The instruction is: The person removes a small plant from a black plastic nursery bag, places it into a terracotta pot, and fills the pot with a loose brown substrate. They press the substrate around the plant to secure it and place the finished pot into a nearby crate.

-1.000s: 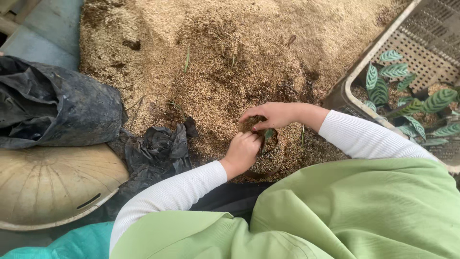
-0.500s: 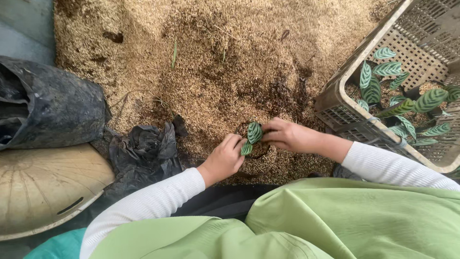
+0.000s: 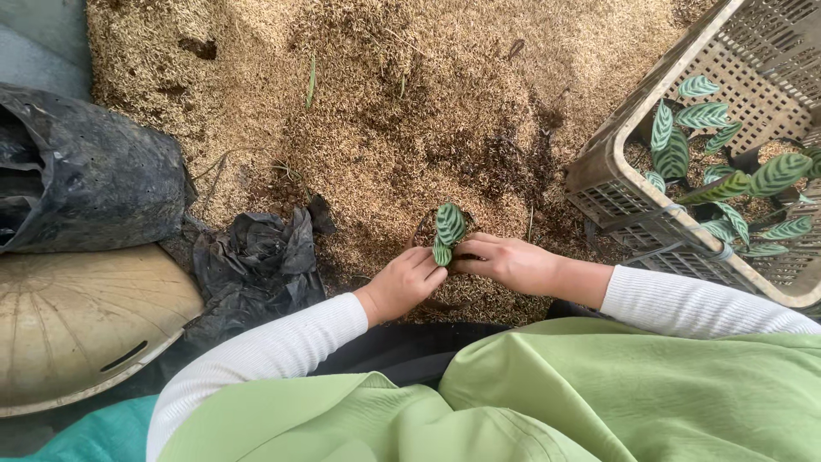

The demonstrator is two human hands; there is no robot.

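Note:
A small seedling (image 3: 448, 231) with striped green leaves stands upright in a little dark pot or bag filled with husk mix. My left hand (image 3: 404, 283) presses against its left side, fingers curled at the stem base. From the right, my right hand (image 3: 505, 262) holds the base of the seedling, fingertips at the stem. Both hands rest low on the big heap of rice husk and soil (image 3: 410, 111).
A grey plastic crate (image 3: 629, 180) at right holds several striped-leaf seedlings (image 3: 684, 145). Crumpled black plastic bags (image 3: 256, 257) lie left of my hands, a large black bag (image 3: 85, 171) farther left, and a pale woven hat or lid (image 3: 77, 325) at bottom left.
The seedling now stands upright between my hands with its leaves showing; earlier my hands were cupped over the dark pot. My right arm has drawn in toward me.

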